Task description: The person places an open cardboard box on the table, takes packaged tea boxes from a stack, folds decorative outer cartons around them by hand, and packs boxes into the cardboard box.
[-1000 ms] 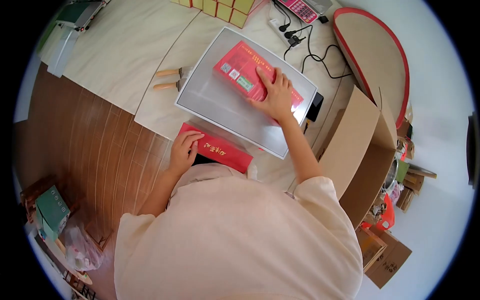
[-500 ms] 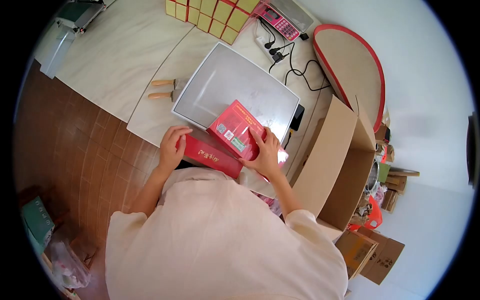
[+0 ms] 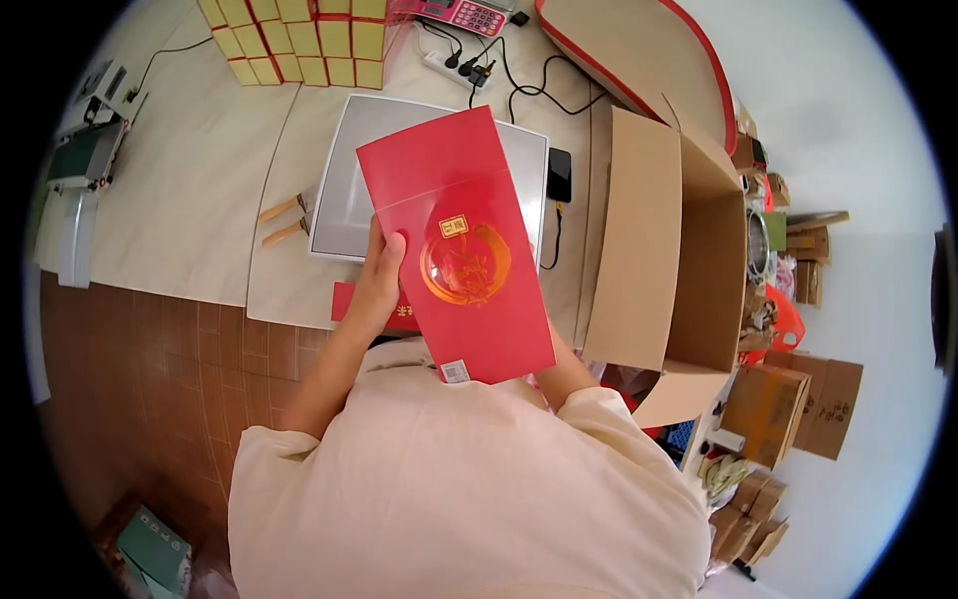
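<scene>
A red gift box (image 3: pixel 462 329) with a round gold emblem is held up before my chest, tilted. Its near end reaches down to my shirt. Along its left edge is my left hand (image 3: pixel 381 270), closed on it with the thumb on the front face. My right forearm (image 3: pixel 569 371) runs in behind the box's lower right side, and the box hides that hand's fingers. Behind the held box is a silver metal platform (image 3: pixel 344 185), partly covered. Another red box (image 3: pixel 342 299) with gold lettering lies at the table's near edge, mostly hidden by my left arm.
An open cardboard carton (image 3: pixel 639 240) stands at the right. Left of the platform are two wooden-handled tools (image 3: pixel 285 234). A phone (image 3: pixel 560 176) lies on its right. A power strip (image 3: pixel 454 70) with black cables and stacked yellow-and-red boxes (image 3: pixel 299 45) are farther back.
The red gift box has been lifted off the platform and turned, showing its emblem face. My left hand has moved from the lying red box onto it. The view has shifted.
</scene>
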Demonstrator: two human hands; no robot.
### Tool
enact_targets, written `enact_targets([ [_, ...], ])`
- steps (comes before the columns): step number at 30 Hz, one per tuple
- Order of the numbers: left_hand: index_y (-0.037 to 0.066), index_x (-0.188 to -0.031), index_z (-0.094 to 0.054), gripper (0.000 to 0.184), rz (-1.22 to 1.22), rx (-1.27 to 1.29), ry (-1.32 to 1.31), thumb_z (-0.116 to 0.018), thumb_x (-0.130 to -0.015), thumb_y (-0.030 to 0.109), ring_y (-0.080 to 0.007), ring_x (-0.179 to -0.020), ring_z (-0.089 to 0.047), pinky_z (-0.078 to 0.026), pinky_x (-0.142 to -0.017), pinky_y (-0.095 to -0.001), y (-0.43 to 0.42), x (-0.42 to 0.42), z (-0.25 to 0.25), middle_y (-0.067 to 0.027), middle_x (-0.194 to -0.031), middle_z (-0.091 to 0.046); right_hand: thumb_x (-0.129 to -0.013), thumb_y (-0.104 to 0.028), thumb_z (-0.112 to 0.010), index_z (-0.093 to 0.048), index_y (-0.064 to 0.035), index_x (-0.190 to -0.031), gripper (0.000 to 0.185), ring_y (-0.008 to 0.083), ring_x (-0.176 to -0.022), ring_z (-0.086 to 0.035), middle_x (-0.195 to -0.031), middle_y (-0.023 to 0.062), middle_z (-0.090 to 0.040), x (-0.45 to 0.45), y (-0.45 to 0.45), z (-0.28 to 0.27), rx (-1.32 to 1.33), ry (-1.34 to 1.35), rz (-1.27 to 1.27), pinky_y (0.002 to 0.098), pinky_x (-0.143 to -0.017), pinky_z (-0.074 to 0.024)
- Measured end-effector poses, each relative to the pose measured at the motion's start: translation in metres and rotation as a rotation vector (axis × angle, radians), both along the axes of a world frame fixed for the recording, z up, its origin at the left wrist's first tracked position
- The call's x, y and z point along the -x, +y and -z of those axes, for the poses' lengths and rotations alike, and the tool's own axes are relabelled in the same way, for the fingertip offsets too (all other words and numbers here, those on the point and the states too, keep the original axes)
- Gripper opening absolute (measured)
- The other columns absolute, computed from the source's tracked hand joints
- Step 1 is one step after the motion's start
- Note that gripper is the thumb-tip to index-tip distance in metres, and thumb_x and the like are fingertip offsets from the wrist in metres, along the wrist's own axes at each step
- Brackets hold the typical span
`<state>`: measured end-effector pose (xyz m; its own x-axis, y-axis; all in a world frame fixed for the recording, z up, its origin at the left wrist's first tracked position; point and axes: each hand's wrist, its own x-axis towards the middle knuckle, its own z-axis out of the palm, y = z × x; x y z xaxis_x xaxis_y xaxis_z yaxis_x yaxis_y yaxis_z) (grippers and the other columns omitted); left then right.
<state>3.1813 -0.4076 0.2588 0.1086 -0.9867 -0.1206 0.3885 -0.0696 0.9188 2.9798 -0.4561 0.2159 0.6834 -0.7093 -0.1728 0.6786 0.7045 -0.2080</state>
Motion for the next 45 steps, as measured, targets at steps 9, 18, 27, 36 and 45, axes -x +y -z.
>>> enact_targets([
  [9, 0.005, -0.138, -0.027, 0.07, 0.047, -0.079, -0.021, -0.053, -0.089, 0.048, -0.0193, -0.124, -0.039, -0.035, -0.1, -0.0325, -0.004, 0.0, -0.024, -0.0117, -0.135, -0.039, -0.081, -0.053, -0.06, -0.049, -0.0044, -0.126, 0.067, 0.0195, -0.094, -0.063, -0.113, 0.0097, -0.062, -0.002, 0.025, -0.003, -0.057, 0.092, 0.108, 0.0338, -0.078, -0.053],
  [18, 0.0, -0.143, -0.011, 0.08, 0.066, -0.057, 0.002, -0.059, -0.09, 0.036, -0.0202, -0.121, -0.043, -0.035, -0.101, -0.0346, 0.0, 0.014, -0.051, -0.0148, -0.129, -0.045, -0.082, -0.053, -0.059, -0.049, -0.0047, -0.126, 0.066, 0.0196, -0.094, -0.063, -0.114, 0.0098, -0.062, 0.01, 0.03, -0.01, -0.057, 0.168, 0.131, 0.0334, -0.078, -0.0529],
  [27, -0.002, -0.143, -0.015, 0.071, 0.078, -0.11, -0.067, -0.05, -0.095, 0.036, -0.0199, -0.118, -0.044, -0.034, -0.101, -0.0328, -0.003, 0.007, -0.042, -0.0156, -0.13, -0.045, -0.083, -0.053, -0.058, -0.049, -0.005, -0.126, 0.065, 0.0197, -0.093, -0.063, -0.114, 0.01, -0.061, 0.01, 0.019, -0.012, -0.069, 0.21, 0.141, 0.033, -0.077, -0.0528],
  [36, 0.004, -0.14, -0.027, 0.056, -0.085, -0.08, -0.256, -0.045, -0.097, 0.034, -0.0205, -0.12, -0.044, -0.032, -0.102, -0.0333, -0.001, -0.013, -0.013, -0.0142, -0.136, -0.041, -0.082, -0.052, -0.061, -0.047, -0.002, -0.127, 0.069, 0.0189, -0.092, -0.061, -0.108, 0.0091, -0.061, 0.009, -0.035, -0.066, 0.041, 0.762, 0.14, 0.0318, -0.08, -0.0501],
  [45, 0.004, -0.13, -0.042, 0.043, -0.158, -0.253, -0.22, -0.052, -0.094, 0.023, -0.0174, -0.109, -0.051, -0.038, -0.096, -0.0304, 0.045, -0.043, 0.059, -0.0106, -0.13, -0.046, -0.055, -0.047, -0.077, -0.047, -0.0176, -0.13, 0.086, 0.0405, -0.111, -0.037, -0.128, 0.0245, -0.035, -0.01, -0.078, 0.013, 1.472, 2.468, 0.439, 0.0522, -0.094, -0.0277],
])
